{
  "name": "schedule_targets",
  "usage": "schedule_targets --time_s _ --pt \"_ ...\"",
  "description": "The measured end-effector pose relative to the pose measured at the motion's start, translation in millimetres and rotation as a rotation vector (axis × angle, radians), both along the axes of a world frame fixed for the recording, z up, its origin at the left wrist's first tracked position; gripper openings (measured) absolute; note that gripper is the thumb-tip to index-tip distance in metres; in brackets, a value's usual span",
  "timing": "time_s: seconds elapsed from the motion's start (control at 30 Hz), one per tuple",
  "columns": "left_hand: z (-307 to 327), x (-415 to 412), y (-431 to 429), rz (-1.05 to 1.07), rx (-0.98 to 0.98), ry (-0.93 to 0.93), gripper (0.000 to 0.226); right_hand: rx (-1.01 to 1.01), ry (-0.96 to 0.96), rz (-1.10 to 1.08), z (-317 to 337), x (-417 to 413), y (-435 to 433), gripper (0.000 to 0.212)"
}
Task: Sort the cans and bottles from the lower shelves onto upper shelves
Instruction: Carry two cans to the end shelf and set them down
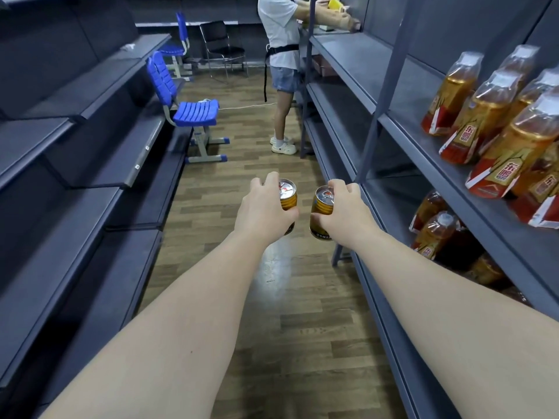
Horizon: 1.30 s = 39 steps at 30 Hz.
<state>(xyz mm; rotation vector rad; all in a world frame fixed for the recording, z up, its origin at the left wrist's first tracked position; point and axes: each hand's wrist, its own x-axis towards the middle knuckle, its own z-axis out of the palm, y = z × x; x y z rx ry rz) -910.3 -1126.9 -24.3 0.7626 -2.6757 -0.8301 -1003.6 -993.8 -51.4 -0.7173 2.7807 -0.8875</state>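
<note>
Gold can in each hand, basically. From the head view, the person's left hand [266, 207] is curled round the left can [289, 197] and the right hand [344, 207] is curled round the right can [322, 207], with fingers over the rims. Both cans are held out over the wood floor [287, 297] of the aisle. They're just beside each other but not touching, more or less upright with the pull-tab tops showing.

Best guess at what the next move hangs on: the upper shelf [423, 152] lies to the right of both hands and higher than them. That makes the right hand the nearer one, and the left has further to cross. The cans already have their long axis up, so they could go down on their bases with no turning. Some bare shelf shows between the hands and the bottles [511, 152] already standing up there.

Writing: the bottle labels read 东鹏 in big characters on red and gold. The dark band at the foot of the right can has pale print too small to read. More of the same lower bottles [435, 234] sit below and right of the right hand.

Way beyond the hands another person [281, 40] is at the same run of shelves. A blue chair [196, 111] stands ahead and left of the left hand.
</note>
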Motion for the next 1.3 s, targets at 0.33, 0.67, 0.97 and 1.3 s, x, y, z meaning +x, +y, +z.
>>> schedule_targets --time_s 0.33,0.67,0.97,1.3 --pt "-5 -61 -15 -0.076 -0.011 0.003 0.064 -0.010 -0.015 -0.064 -3 -47 -10 0.071" --pt "-15 -147 -54 -0.261 -0.008 -0.020 0.060 0.025 -0.013 -0.272 -12 -98 -37 0.068" --pt "-21 -207 -47 -0.498 -0.036 -0.013 0.057 0.055 -0.008 -0.479 -10 -118 -23 0.066" --pt "-16 -216 57 -0.881 -0.018 0.008 0.060 0.033 -0.007 -0.854 1 -72 76 0.066"
